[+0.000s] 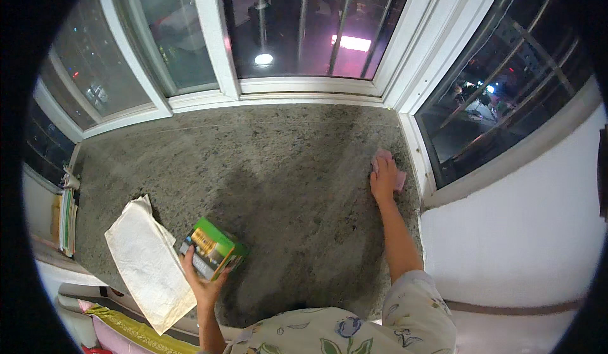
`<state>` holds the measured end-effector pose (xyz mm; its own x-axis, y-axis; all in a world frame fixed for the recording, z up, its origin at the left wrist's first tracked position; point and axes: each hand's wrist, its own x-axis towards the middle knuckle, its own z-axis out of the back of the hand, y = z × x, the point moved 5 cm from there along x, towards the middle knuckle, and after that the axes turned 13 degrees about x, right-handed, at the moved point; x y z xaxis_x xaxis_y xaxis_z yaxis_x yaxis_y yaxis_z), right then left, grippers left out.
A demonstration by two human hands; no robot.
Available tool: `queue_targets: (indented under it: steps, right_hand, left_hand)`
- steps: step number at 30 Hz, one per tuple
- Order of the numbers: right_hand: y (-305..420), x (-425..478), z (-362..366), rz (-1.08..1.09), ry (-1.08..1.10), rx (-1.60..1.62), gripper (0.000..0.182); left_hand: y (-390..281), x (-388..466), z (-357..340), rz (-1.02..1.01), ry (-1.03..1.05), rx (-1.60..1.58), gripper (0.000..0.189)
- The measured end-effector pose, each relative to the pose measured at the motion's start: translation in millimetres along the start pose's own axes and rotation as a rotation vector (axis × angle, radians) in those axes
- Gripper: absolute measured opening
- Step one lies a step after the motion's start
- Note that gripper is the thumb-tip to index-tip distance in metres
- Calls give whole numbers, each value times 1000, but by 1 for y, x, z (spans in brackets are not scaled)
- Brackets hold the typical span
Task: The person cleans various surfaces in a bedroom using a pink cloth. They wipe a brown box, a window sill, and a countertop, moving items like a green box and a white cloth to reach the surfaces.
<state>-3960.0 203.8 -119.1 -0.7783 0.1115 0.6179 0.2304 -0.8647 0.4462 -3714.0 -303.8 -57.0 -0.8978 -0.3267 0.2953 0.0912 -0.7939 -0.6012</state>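
Note:
With fingers and thumb around its near end, my left hand (207, 285) holds a green printed carton (211, 249) at the lower left, above the stone window sill (285, 164). Close to the left of that hand lies a folded off-white sheet (147, 261), perhaps paper or cloth. My arm reaches out to the right, where my right hand (384, 180) presses on a pink cloth (400, 181). The cloth is bunched under the fingers and rests on the sill near its right edge. Part of it is hidden by the hand.
White-framed windows (308, 85) border the sill at the back and right, with bars outside. A row of upright books (68, 223) stands at the far left, a small white object (71, 179) behind it. A white wall (503, 240) rises at right. Colourful bedding (128, 330) lies below left.

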Motion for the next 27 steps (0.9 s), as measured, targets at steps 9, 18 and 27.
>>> queue_targets:
  steps: [9,18,27]
  right_hand:
    - [-120,167,-60,-151,-182,31,43]
    - [-165,192,-107,-422,238,501,28]
    - [-159,186,-73,-436,-18,433,32]
  left_hand:
    - [-6,-2,-13,141,-24,44,103]
    - [-10,-4,-17,156,-20,150,105]
    - [-47,9,2,22,-147,25,100]
